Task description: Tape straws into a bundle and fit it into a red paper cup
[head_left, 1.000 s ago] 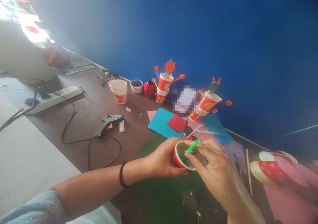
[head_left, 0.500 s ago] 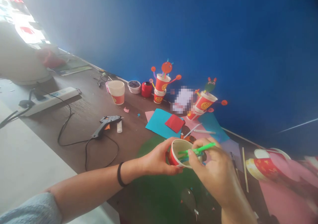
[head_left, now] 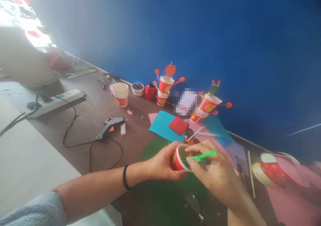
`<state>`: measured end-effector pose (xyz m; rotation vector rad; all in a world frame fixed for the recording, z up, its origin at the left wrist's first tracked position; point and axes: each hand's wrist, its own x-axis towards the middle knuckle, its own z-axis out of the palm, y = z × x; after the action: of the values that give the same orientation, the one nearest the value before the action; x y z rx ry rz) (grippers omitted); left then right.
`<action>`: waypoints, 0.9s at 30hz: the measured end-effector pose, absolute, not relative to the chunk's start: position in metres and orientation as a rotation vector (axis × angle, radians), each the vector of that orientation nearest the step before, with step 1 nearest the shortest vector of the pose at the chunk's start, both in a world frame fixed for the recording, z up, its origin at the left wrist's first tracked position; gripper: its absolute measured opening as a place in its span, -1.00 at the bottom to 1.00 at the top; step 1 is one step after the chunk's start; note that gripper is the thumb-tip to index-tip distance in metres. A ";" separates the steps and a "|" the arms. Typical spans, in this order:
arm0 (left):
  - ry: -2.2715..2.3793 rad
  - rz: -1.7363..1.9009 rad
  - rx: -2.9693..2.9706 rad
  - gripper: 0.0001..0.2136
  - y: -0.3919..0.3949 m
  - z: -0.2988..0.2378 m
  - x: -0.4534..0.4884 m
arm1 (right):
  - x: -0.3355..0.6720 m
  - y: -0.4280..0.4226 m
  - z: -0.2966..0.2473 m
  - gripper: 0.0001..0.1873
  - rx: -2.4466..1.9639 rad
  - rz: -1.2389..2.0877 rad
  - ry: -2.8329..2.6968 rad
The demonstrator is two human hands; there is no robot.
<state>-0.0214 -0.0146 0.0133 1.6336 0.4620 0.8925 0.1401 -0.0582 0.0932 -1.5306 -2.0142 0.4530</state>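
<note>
My left hand (head_left: 162, 164) is wrapped round a red paper cup (head_left: 178, 159), held on its side with the mouth facing me above a green paper sheet (head_left: 160, 199). My right hand (head_left: 215, 174) pinches a green straw (head_left: 200, 156) that lies across the cup's mouth, one end inside the cup. A black band sits on my left wrist.
A black glue gun (head_left: 110, 125) with its cord lies to the left, a white power strip (head_left: 54, 100) beyond it. A stack of cups (head_left: 120, 94), two cup figures (head_left: 165, 85) (head_left: 208, 104), blue paper (head_left: 163, 125) and red paper (head_left: 178, 125) sit along the blue wall. More red cups (head_left: 271, 171) lie at right.
The green straw has swung from sticking up out of the cup to lying nearly level across its mouth. Both hands stay on the cup and straw.
</note>
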 end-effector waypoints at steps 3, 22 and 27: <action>0.470 0.904 1.709 -0.50 -0.014 0.010 -0.022 | 0.139 -0.060 0.097 -0.82 -1.575 0.464 -2.131; 0.476 1.003 1.656 -0.52 -0.013 0.005 -0.018 | 0.126 -0.058 0.082 -0.88 -1.476 0.236 -1.952; 0.513 1.009 1.849 -0.47 -0.008 0.006 -0.022 | 0.130 -0.059 0.089 -0.90 -1.539 0.195 -2.148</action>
<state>-0.0223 -0.0083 0.0065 1.8493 0.5128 1.0091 0.1300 -0.0594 0.0893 -1.5387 -2.1481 0.1954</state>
